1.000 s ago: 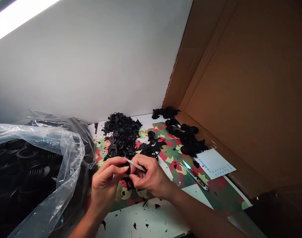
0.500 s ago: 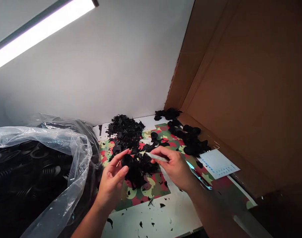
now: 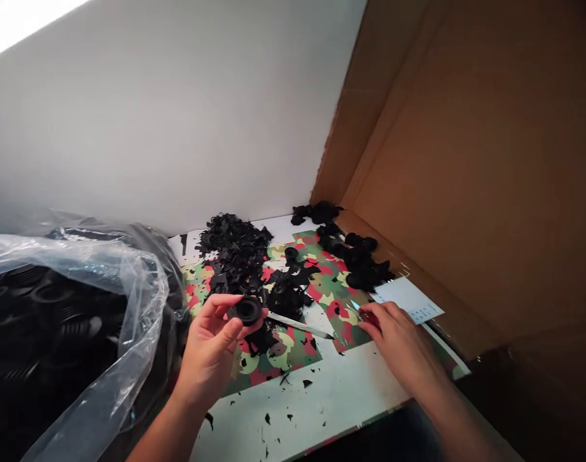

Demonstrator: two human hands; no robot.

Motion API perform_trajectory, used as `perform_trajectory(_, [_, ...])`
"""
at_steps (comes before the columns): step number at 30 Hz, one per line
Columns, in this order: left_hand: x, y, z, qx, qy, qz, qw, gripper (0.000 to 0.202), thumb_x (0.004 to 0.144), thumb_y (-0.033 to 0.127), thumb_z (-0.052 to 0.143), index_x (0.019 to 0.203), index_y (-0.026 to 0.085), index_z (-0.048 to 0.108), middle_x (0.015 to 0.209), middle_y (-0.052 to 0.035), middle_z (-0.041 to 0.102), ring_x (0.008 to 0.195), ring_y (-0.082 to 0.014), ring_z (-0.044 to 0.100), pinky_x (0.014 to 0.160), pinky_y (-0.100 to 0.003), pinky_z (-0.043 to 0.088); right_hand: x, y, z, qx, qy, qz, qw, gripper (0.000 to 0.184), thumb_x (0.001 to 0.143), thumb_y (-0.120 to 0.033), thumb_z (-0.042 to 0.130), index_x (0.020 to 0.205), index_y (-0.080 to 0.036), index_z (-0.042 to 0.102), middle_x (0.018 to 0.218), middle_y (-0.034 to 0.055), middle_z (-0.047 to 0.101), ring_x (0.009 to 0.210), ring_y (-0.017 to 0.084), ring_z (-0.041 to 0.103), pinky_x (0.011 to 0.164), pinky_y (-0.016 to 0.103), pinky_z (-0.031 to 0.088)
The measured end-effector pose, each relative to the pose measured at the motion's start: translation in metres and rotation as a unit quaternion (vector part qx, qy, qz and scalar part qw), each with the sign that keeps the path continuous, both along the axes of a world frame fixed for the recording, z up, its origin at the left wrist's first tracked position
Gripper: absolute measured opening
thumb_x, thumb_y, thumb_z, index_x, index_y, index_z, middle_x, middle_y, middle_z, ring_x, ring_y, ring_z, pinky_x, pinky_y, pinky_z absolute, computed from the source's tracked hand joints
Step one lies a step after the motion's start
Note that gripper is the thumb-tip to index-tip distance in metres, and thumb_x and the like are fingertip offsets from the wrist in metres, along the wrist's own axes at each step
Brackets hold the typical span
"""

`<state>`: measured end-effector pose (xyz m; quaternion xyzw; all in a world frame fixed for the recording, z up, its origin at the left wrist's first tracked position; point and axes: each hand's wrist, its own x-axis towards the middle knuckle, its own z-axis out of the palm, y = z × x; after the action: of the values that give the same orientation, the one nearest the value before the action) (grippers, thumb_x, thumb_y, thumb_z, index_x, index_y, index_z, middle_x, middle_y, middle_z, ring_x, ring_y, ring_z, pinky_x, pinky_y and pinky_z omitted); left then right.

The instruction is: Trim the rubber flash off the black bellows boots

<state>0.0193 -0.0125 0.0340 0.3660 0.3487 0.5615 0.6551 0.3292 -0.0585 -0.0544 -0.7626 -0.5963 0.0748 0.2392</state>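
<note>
My left hand (image 3: 213, 340) grips a round black rubber bellows-like part (image 3: 249, 310) between thumb and fingers, its ringed open end turned up towards me. To the right, my right hand (image 3: 396, 333) has its thumb and fingers closed on a red-handled knife (image 3: 368, 316); a bright pointed blade sticks out past the fingertips and the rest is hidden by the hand. Between the hands a slim pale tool with a dark tip (image 3: 300, 325) lies on the camouflage-patterned sheet (image 3: 293, 359), close to the black part.
Black rubber scraps (image 3: 233, 240) are heaped at the back. Several black parts (image 3: 365, 256) line the right side by a white printed card (image 3: 413, 298). A clear plastic bag (image 3: 146, 289) full of black ribbed parts stands left. Cardboard (image 3: 466, 160) walls the right.
My right hand has let go of the pale tool, moved right and closed on the red-handled knife. In my left hand the black part is turned with its opening more towards me.
</note>
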Motion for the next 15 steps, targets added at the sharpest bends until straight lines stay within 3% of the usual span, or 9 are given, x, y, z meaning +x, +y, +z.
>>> perform_trajectory(2, [0.002,-0.002,0.002,0.014,-0.004,-0.003,1.000,0.031,0.063,0.030,0.096,0.086,0.022,0.078,0.088,-0.0026,0.080,0.083,-0.0254,0.081,0.082,-0.038,0.066,0.008,0.002,-0.009,-0.016,0.031,-0.003,0.999,0.016,0.085,-0.023,0.057,0.097,-0.024,0.067,0.088,0.0088,0.067,0.082,0.030,0.067,0.069,0.040,0.053])
perform_trajectory(4, [0.002,-0.004,0.003,0.028,-0.006,0.001,1.000,0.029,0.064,0.027,0.096,0.086,0.022,0.078,0.092,-0.0031,0.081,0.085,-0.0249,0.080,0.082,-0.036,0.066,0.007,0.003,-0.007,-0.015,0.064,0.004,0.998,0.016,0.084,-0.020,0.053,0.093,-0.024,0.065,0.082,0.0068,0.064,0.075,0.027,0.067,0.065,0.038,0.053])
perform_trajectory(8, [0.001,-0.006,-0.001,0.061,0.001,-0.001,0.998,0.026,0.067,0.026,0.094,0.088,0.021,0.078,0.094,-0.0047,0.081,0.082,-0.0235,0.080,0.079,-0.034,0.066,-0.013,0.001,0.025,0.059,0.130,0.033,0.989,0.025,0.094,-0.020,0.043,0.095,-0.023,0.067,0.088,0.0069,0.062,0.059,0.019,0.061,0.056,0.033,0.053])
perform_trajectory(11, [-0.001,-0.006,-0.006,0.080,0.027,-0.002,0.996,0.027,0.071,0.027,0.092,0.093,0.020,0.078,0.091,-0.0061,0.080,0.078,-0.0222,0.080,0.075,-0.030,0.065,-0.039,0.001,0.060,0.129,0.149,0.145,0.970,0.032,0.101,-0.025,0.044,0.117,-0.022,0.072,0.098,0.0081,0.066,0.063,0.017,0.061,0.059,0.030,0.054])
perform_trajectory(15, [-0.006,-0.005,-0.012,0.107,0.074,-0.004,0.991,0.027,0.076,0.028,0.088,0.100,0.020,0.078,0.089,-0.0060,0.079,0.076,-0.0194,0.078,0.071,-0.026,0.063,-0.074,0.008,0.094,0.152,0.182,0.347,0.908,0.039,0.108,-0.033,0.044,0.141,-0.025,0.064,0.095,0.0060,0.065,0.076,0.016,0.064,0.065,0.026,0.057])
